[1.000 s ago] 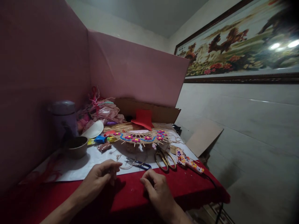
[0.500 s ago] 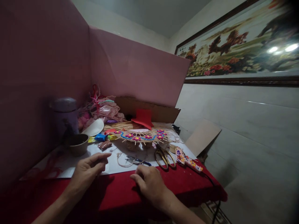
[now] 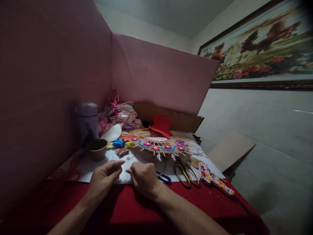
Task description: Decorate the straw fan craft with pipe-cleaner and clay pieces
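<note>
My left hand hovers over the front edge of the white sheet, its index finger stretched out and the thumb a little apart below it. Nothing shows between them. Close on its right is my right hand, closed like a fist with the thumb at the fingers; whatever it may hold is hidden. Behind both hands a fan-shaped piece of sticks and brown backing carries pink flowers and a wavy blue line. Dark blue handles stick out beside my right hand, and gold-handled scissors lie further right.
A bowl and a lidded purple container stand at left. Small packets, a white paper plate and red paper lie behind. A flower-patterned glue gun with a cord lies at right. Pink panels enclose the back.
The view has swung left, so the table items appear further right. My right hand has come closer to my left and now covers part of the blue-handled tool.
</note>
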`<state>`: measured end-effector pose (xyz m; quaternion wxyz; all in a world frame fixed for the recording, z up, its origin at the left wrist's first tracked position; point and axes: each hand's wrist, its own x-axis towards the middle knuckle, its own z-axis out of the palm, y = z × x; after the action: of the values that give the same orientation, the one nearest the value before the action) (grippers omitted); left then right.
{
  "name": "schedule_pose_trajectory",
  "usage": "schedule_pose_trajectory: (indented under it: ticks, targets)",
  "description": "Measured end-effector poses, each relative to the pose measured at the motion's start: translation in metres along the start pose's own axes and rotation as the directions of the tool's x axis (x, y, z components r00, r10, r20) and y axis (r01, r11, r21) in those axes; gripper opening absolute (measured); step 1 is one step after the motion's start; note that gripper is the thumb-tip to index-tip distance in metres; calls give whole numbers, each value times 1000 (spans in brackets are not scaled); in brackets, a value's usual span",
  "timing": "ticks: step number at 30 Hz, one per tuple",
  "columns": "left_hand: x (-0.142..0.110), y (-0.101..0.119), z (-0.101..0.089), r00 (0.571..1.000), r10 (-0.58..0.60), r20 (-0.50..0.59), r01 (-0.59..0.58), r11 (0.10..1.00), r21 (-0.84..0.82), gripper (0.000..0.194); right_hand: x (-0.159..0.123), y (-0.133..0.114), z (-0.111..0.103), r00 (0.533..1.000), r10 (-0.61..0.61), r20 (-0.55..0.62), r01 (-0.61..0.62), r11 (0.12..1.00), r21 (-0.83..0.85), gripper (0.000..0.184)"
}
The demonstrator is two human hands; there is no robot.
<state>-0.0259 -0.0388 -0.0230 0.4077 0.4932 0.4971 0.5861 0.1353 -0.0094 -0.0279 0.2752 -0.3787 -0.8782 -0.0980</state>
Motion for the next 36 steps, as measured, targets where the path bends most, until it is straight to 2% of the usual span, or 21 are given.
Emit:
schedule_pose_trajectory:
  ticks: [3,6,10,13,19,24,28,32,36]
  targets:
    - [1,5,2,998,-62,-24,61,998,-31,30,-4,1,0,997,-52,-50,56,995,87,17]
    - [9,12,9,998,-56,13,57,995,-85,27,-2,0,-6,990,-59,-125,81,981,178,17]
    - [26,17,24,993,-69,93,90,964,-248,21,1,2,-9,982,-1,-190,52,964,260,18]
    - [34,14,33,984,-72,163,122,938,-325,23,2,6,-7,973,56,-222,15,952,307,19]
    - [32,6,33,982,-58,177,128,902,-413,33,2,11,0,957,177,-230,-61,897,438,16]
    - [28,8,29,984,-99,151,152,908,-391,36,1,9,-1,952,205,-228,-58,850,524,17]
    - [28,8,31,989,-34,144,83,933,-351,35,1,9,-1,955,197,-220,-56,853,518,17]
    - [27,7,33,993,36,110,-8,969,-248,31,1,11,0,965,161,-208,-48,887,460,19]
    - [23,3,32,994,82,76,-77,994,-77,22,0,11,1,985,72,-159,-17,948,319,19]
